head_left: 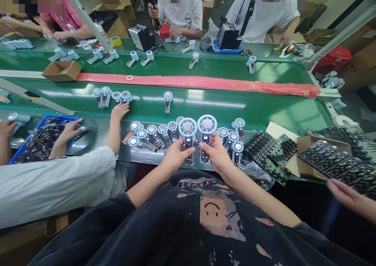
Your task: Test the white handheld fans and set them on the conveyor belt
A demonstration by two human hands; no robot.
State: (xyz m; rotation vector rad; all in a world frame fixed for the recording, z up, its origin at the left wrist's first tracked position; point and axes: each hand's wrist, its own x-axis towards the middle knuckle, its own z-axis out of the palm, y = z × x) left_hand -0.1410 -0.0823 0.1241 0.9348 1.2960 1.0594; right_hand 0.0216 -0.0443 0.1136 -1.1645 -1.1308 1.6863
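My left hand point(178, 155) grips the handle of a light blue handheld fan body point(188, 127), its round head upward and a dark circuit board showing in the open handle. A second fan body of the same kind point(207, 124) is in my right hand point(216, 153), thumb on the front of its handle. The two round heads are side by side, a small gap between them. Behind and left of my hands lies a row of similar fan bodies point(152, 131) on the bench; several more point(233, 136) lie to the right.
Green conveyor belts point(223, 105) run across, split by a pink strip point(176, 81) and a cardboard tray point(62, 71). Circuit board panels point(272, 152) are stacked at right, where another person's hand point(342, 191) holds one. A co-worker's hand point(120, 111) touches fan bodies at left, near a blue bin point(20, 150).
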